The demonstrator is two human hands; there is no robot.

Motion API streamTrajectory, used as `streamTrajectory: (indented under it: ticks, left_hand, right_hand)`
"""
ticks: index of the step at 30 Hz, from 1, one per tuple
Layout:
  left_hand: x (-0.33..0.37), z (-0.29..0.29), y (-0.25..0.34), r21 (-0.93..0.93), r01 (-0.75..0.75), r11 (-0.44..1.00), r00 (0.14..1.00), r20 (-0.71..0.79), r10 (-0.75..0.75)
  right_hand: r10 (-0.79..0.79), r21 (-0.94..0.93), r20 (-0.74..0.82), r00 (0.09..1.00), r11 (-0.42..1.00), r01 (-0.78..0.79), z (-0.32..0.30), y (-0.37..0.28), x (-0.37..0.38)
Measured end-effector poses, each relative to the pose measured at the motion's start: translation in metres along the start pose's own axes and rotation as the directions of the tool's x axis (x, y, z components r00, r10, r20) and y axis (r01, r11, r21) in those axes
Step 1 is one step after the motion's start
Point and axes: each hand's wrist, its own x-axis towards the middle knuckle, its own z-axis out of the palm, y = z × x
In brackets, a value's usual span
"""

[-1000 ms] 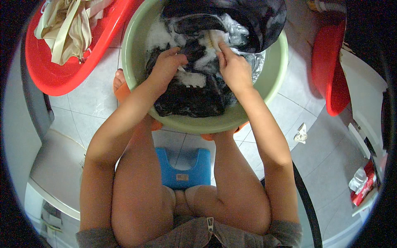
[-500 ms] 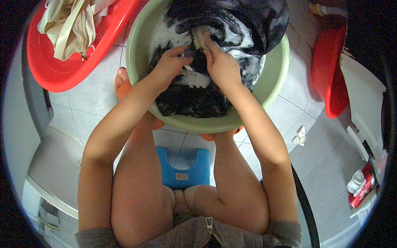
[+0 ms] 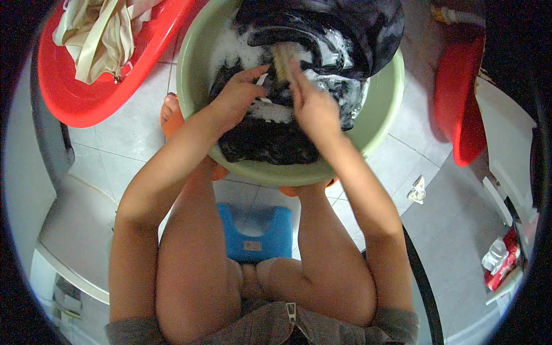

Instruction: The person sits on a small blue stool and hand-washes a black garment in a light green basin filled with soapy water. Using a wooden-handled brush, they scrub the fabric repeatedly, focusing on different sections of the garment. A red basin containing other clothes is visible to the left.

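A wet black fabric item (image 3: 267, 141), streaked with white suds, fills much of a pale green basin (image 3: 379, 109) between my knees. Its upper right part bulges over the far rim. My right hand (image 3: 317, 109) is closed around a scrub brush (image 3: 280, 63) with pale bristles, which touches the soapy fabric; this hand is slightly blurred. To its left, my left hand (image 3: 238, 96) pinches the fabric, thumb and fingers drawn together near a small white strip. Exactly which fold sits in those fingers is partly hidden.
A red basin (image 3: 75, 112) with cream cloth (image 3: 103, 46) stands at the far left. Another red basin (image 3: 460, 109) leans at the right. A blue stool (image 3: 264, 233) sits below me. A crumpled white scrap (image 3: 417, 190) lies on the tiles.
My right hand has shifted slightly right and nearer to me with the brush, showing more of its bristles. The left hand stays almost in place.
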Motion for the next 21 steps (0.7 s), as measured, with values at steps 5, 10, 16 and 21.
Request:
streamTrajectory:
  ticks: [5, 10, 16, 21]
  left_hand:
    - [-0.008, 0.001, 0.003, 0.488, -0.191, 0.852, 0.98, 0.055, 0.189]
    - [-0.01, 0.013, 0.019, 0.794, -0.483, 0.369, 0.842, 0.306, 0.445]
    - [0.052, 0.005, 0.045, 0.902, -0.377, -0.21, 0.691, 0.425, 0.584]
    - [0.05, 0.006, 0.031, 0.972, -0.234, 0.001, 0.748, 0.179, 0.64]
  right_hand:
    - [0.071, -0.046, -0.045, 0.996, 0.996, -0.073, -0.027, 0.027, 0.014]
    - [0.228, 0.171, -0.114, 0.967, 0.963, -0.207, -0.039, 0.058, -0.012]
    - [0.315, 0.443, 0.028, 0.949, 0.847, -0.294, -0.043, 0.044, -0.032]
    - [0.077, 0.245, 0.182, 0.98, 0.962, -0.121, -0.036, 0.001, -0.041]
